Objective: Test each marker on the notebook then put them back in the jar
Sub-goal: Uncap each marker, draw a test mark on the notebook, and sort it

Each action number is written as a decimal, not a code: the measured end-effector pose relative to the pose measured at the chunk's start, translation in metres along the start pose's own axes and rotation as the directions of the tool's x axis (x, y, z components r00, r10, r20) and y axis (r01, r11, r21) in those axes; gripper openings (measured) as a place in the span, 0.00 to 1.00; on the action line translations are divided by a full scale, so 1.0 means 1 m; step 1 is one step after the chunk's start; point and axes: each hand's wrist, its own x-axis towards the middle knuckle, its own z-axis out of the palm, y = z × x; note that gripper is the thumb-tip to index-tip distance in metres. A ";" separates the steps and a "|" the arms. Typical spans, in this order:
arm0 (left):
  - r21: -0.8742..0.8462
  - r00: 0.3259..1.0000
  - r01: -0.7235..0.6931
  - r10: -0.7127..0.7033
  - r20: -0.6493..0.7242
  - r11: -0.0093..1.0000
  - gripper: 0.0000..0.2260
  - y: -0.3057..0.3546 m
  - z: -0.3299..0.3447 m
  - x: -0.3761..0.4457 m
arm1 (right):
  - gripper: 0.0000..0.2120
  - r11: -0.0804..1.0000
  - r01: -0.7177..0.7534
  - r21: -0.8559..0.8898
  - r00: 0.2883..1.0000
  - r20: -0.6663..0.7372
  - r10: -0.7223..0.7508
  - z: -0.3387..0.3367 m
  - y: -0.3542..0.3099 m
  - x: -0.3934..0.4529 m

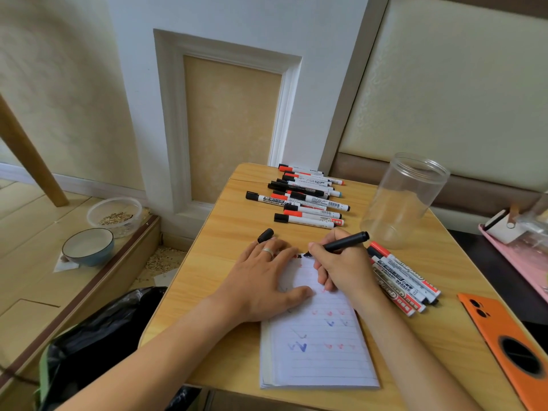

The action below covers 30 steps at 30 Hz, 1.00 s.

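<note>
Both hands on notebook — right hand grips marker.

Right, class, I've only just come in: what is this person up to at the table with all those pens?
A person is testing markers. The right hand grips an uncapped black marker with its tip at the top of the notebook, while the left hand rests flat on the page. Its cap lies by the left fingers. Red, blue and grey test marks already fill the page. One group of markers lies at the far end, another beside the right hand. The clear jar looks empty.
</note>
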 end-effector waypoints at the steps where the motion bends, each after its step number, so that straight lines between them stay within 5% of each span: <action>1: 0.002 1.000 0.001 -0.001 -0.002 1.000 0.43 0.000 0.000 0.000 | 0.11 1.000 -0.001 -0.006 1.000 0.005 0.001 0.000 0.000 0.000; 30: 0.012 1.000 0.004 -0.004 0.016 1.000 0.43 -0.001 0.001 0.001 | 0.10 0.999 -0.024 -0.045 1.000 -0.010 0.024 0.003 -0.004 0.000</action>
